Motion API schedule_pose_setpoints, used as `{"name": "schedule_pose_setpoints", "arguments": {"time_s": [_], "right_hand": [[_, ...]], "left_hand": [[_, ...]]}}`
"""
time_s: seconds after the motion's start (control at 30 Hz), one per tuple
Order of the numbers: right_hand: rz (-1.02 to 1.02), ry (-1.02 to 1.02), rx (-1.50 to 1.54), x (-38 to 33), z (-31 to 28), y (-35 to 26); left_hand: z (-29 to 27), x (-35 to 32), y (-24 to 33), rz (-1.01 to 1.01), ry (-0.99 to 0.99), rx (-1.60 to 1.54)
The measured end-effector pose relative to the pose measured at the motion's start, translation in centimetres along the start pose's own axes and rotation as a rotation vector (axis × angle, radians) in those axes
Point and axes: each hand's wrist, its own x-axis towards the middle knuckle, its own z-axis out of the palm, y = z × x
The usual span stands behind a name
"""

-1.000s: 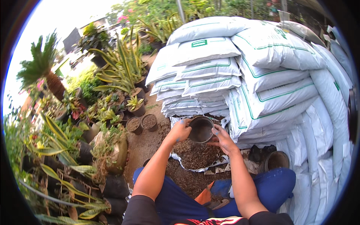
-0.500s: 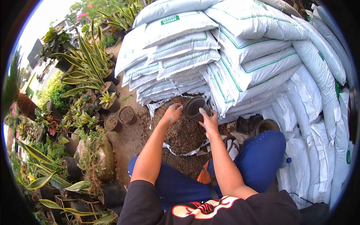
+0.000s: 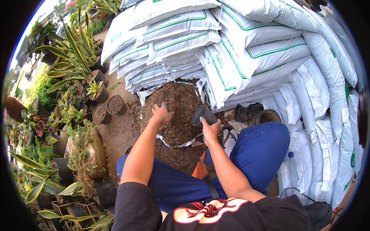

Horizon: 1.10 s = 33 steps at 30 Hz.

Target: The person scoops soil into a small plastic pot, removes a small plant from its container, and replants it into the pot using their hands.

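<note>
My right hand (image 3: 211, 131) grips the side of a small dark plastic plant pot (image 3: 203, 116), thumb on its outer wall. The pot is tipped, its mouth turned left toward a heap of brown potting soil (image 3: 179, 98). The soil lies in an opened white sack whose torn edge (image 3: 173, 145) shows along the near side. My left hand (image 3: 162, 114) is at the left part of the heap, fingers spread and touching or just over the soil. It holds nothing that I can see.
White sacks with green lines (image 3: 181, 23) are stacked high behind the heap and along the right. Two soil-filled pots (image 3: 116, 104) stand on the ground at left, beside many potted plants (image 3: 73, 57). Another dark pot (image 3: 268, 117) lies by my right knee.
My left hand has moved away from the pot and down to the soil. The pot in my right hand is lower and tipped leftward. The whole view has shifted slightly.
</note>
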Motion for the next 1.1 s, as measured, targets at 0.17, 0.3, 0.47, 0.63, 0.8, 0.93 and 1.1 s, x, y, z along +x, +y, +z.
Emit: {"name": "schedule_pose_setpoints", "arguments": {"time_s": [0.17,0.3,0.47,0.63,0.8,0.93,1.1], "right_hand": [[0.085,-0.029,-0.044,-1.4,-0.4,3.0],[0.057,-0.106,-0.027,-3.0,1.1,2.8],[0.047,-0.259,0.062,-1.5,2.6,4.5],[-0.019,-0.222,-0.109,-2.7,4.6,3.4],[-0.003,-0.28,-0.087,-2.7,5.8,2.9],[-0.04,-0.281,-0.058,-2.6,6.7,2.7],[-0.007,-0.378,-0.006,-3.3,7.0,1.1]], "left_hand": [[0.1,-1.1,-0.5,-0.155,0.022,-0.15],[1.8,-1.2,-3.3,-0.383,0.078,-0.316],[3.1,-0.3,-2.3,-0.321,0.059,-0.415],[3.2,-0.1,-0.8,-0.267,0.064,-0.358],[3.0,-0.4,-0.2,-0.17,0.042,-0.327],[3.4,-0.4,0.9,-0.056,-0.035,-0.285],[3.7,-0.4,1.0,0.046,-0.176,-0.443]]}}
